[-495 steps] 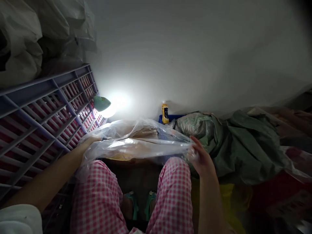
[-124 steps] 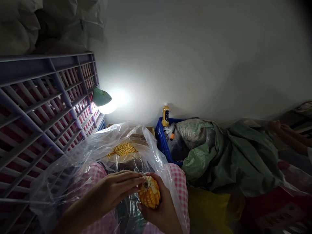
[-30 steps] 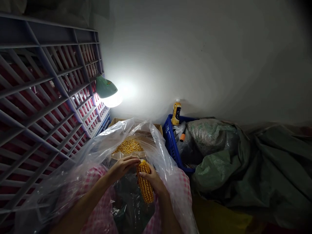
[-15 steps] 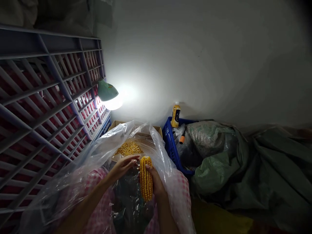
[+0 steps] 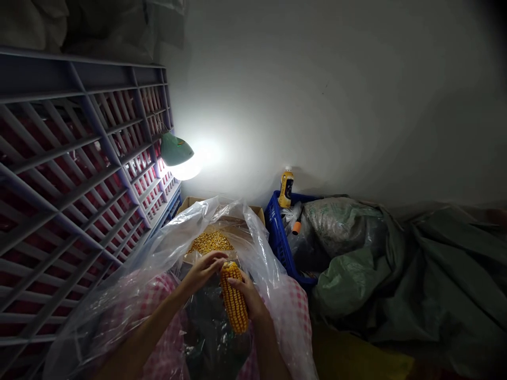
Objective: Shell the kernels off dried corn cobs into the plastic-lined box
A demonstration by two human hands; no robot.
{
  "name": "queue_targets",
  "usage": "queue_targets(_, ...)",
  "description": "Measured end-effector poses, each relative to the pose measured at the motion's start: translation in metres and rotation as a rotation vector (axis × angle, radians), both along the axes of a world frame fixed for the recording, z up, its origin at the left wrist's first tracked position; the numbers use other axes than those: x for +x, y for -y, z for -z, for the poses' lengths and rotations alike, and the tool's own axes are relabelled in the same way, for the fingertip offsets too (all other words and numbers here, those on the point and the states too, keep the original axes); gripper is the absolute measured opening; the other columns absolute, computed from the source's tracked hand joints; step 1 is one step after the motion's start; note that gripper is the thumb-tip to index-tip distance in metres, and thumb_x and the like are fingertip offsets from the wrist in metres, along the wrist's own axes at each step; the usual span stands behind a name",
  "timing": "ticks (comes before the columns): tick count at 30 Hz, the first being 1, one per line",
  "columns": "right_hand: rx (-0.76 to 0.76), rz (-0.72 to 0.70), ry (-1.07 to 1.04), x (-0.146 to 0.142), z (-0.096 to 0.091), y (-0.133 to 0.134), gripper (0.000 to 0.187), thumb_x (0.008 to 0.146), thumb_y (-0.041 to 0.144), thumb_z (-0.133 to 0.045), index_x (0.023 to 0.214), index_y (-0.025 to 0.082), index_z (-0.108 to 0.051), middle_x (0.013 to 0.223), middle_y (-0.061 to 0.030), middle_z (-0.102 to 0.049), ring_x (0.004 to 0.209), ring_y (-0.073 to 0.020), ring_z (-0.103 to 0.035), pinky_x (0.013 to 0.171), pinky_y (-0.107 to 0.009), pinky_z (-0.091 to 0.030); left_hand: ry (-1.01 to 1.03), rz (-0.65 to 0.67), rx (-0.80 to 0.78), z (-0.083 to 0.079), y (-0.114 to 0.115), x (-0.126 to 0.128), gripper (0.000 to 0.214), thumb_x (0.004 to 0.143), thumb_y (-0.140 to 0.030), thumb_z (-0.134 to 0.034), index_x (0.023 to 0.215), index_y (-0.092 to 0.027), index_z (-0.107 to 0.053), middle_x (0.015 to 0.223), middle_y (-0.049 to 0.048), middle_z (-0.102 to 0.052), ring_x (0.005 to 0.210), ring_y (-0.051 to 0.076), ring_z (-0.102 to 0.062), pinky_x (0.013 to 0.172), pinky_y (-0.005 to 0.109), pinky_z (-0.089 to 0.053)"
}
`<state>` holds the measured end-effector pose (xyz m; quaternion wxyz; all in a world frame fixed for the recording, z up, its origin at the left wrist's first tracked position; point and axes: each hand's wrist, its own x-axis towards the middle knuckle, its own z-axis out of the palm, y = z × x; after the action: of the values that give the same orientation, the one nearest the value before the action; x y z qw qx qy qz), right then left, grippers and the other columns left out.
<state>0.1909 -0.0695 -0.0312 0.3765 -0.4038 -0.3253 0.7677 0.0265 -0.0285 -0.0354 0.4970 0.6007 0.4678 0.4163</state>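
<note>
A yellow ear of corn (image 5: 234,298) stands nearly upright over my lap. My right hand (image 5: 247,298) is wrapped round its right side and grips it. My left hand (image 5: 204,269) has its fingers curled onto the top end of the ear. A clear plastic sheet (image 5: 150,279) lies over my pink checked trousers (image 5: 291,311). Just beyond the hands is a cardboard box (image 5: 222,211) lined with plastic, holding a heap of loose corn kernels (image 5: 209,243).
Stacked slatted crates (image 5: 75,179) rise at the left, with a lit green lamp (image 5: 176,153) by the wall. A blue crate (image 5: 277,232) with a yellow bottle (image 5: 285,187) stands right of the box. Green sacks (image 5: 388,264) pile up at the right.
The ear has tilted slightly, its top now leaning left. My left hand has closed its fingers onto the top end; half a second ago they were spread beside it.
</note>
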Motion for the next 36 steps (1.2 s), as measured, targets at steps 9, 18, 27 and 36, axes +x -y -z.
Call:
queue_targets(9,-0.051,0.007,0.057,0.000,-0.001,0.001,0.044,0.065,0.040,-0.069,0.105,0.024,-0.057,0.081,0.0013,-0.063,0.065,-0.0186,-0.064,0.061,-0.031,-0.049,0.007,-0.212,-0.042,0.020,-0.008,-0.006,0.046,0.076,-0.048,-0.055,0.109,-0.016,-0.056,0.085,0.0041,-0.064,0.072,0.016,-0.062,0.067,0.029,-0.051)
queue_targets(18,-0.168,0.119,-0.169,-0.002,0.005,0.008,0.043,0.068,0.048,-0.064,0.101,0.019,-0.063,0.074,-0.0027,-0.066,0.071,-0.0212,-0.065,0.064,-0.032,-0.051,0.016,0.238,0.002,-0.001,-0.003,-0.013,0.035,0.076,-0.046,-0.063,0.095,-0.018,-0.075,0.102,0.0103,-0.070,0.095,0.023,-0.062,0.085,0.031,-0.048)
queue_targets(27,-0.106,0.043,-0.143,0.002,0.003,0.011,0.041,0.069,0.043,-0.066,0.103,0.021,-0.061,0.073,-0.0007,-0.066,0.065,-0.0187,-0.065,0.061,-0.030,-0.051,-0.067,0.217,0.066,0.004,-0.005,-0.015,0.032,0.076,-0.044,-0.063,0.085,-0.017,-0.077,0.086,0.0096,-0.074,0.078,0.021,-0.067,0.071,0.027,-0.051)
queue_targets(36,-0.110,-0.004,-0.087,0.005,0.004,0.012,0.041,0.067,0.044,-0.067,0.098,0.020,-0.060,0.070,-0.0008,-0.065,0.067,-0.0197,-0.064,0.062,-0.030,-0.051,-0.181,0.262,0.180,-0.003,0.002,-0.022,0.025,0.082,-0.034,-0.058,0.094,-0.018,-0.075,0.088,0.0078,-0.075,0.081,0.021,-0.068,0.072,0.026,-0.050)
